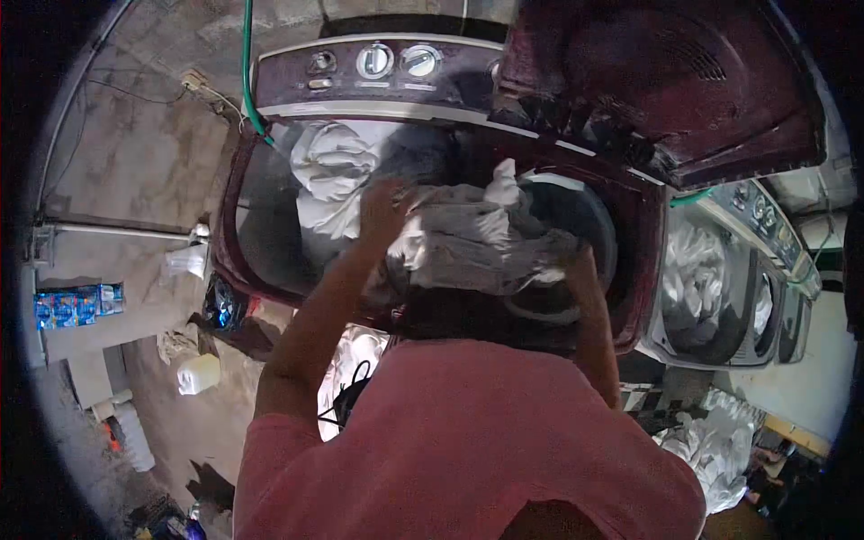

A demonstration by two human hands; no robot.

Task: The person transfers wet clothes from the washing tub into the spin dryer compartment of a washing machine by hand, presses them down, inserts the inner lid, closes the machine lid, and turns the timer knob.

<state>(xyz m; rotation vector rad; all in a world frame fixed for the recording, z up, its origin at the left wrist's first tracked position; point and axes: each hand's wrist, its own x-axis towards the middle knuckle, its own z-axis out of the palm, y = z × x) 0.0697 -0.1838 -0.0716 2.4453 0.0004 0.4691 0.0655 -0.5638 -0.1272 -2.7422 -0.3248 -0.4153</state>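
A wet, greyish-white cloth (459,247) stretches between my two hands above a maroon twin-tub washing machine (229,207). My left hand (385,211) is closed on its left end, over the wash tub (261,216). My right hand (576,259) grips the right end beside the round spin tub (605,216); its fingers are in shadow and partly covered by the fabric. Part of the cloth hangs over the spin tub's opening. More white cloth (333,175) lies bunched in the wash tub, just behind my left hand.
A green hose (247,72) runs down into the wash tub. The maroon lid (666,81) stands raised at the back right. Another washing machine (738,297) with white cloth stands at right. A pile of white fabric (711,454) and a plastic jug (199,373) are on the floor.
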